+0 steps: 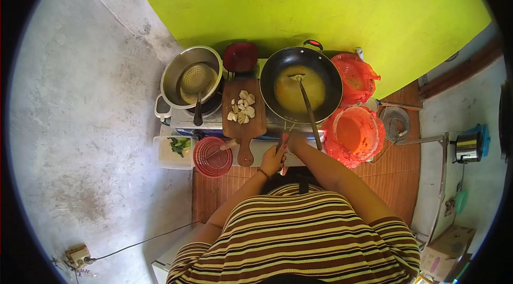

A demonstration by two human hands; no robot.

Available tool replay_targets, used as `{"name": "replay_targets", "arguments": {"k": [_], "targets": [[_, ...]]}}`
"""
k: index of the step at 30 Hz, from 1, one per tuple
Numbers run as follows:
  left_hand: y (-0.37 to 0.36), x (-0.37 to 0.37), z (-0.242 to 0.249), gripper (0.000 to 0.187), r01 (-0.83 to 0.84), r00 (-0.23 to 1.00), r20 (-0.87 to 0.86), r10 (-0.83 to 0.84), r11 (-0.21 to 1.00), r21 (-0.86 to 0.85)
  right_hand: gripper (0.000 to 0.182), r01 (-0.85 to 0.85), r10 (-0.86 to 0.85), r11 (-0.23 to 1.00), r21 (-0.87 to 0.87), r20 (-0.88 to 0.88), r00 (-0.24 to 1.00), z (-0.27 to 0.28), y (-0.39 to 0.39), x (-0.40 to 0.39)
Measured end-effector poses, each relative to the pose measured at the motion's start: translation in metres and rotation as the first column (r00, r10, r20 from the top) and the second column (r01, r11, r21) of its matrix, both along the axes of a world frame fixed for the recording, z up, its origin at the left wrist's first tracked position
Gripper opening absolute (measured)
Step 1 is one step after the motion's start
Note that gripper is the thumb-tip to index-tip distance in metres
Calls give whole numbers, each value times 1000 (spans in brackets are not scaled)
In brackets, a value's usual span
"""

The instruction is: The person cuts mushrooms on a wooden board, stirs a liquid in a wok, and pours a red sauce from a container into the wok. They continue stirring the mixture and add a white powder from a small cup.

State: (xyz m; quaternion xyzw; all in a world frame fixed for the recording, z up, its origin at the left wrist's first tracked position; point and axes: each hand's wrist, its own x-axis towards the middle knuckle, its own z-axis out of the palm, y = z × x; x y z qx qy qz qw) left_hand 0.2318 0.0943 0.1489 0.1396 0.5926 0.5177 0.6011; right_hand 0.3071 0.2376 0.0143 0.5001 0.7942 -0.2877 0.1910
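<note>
black wok (301,82), left hand (272,161) curled round handle (284,139), right hand (296,144), grip unclear

The red item (285,138) between left hand (271,161) and right hand (295,143), near the stove's (214,121) front edge, is too small to tell.

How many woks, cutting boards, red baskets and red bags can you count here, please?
Wok: 1
Board: 1
Red basket: 1
Red bags: 2
Total: 5
</note>
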Motion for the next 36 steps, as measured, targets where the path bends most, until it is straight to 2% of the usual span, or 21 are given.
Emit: {"name": "replay_targets", "arguments": {"k": [3, 6, 12, 18, 23, 33, 36], "targets": [[-1, 1, 6, 28, 0, 1000, 15, 0, 1000, -16, 20, -72, 74, 994, 81, -18, 997, -7, -2, 2], [1, 0, 8, 28, 6, 1000, 17, -5, 999, -34, 16, -21, 17, 988, 154, 24, 1000, 23, -8, -1], [1, 0, 11, 29, 14, 1000, 8, -13, 999, -46, 13, -1, 1, 999, -40, 6, 1000, 22, 0, -1], [1, 0, 5, 29, 12, 1000, -3, -12, 999, -32, 11, -39, 36, 997, 71, 46, 998, 30, -3, -1], [1, -1, 2, 30, 18, 1000, -1, -18, 1000, -19, 11, -57, 57, 998, 0, 57, 997, 7, 5, -2], [1, -1, -1, 30, 4, 1000, 23, -4, 1000, -13, 23, 0, 0, 1000, 9, 60, 998, 39, 1, -5], [1, -1, 4, 30, 5, 999, 32, -4, 1000, -28, 25, -19, 18, 1000, 22, 57, 998, 32, 1, -4]]}}
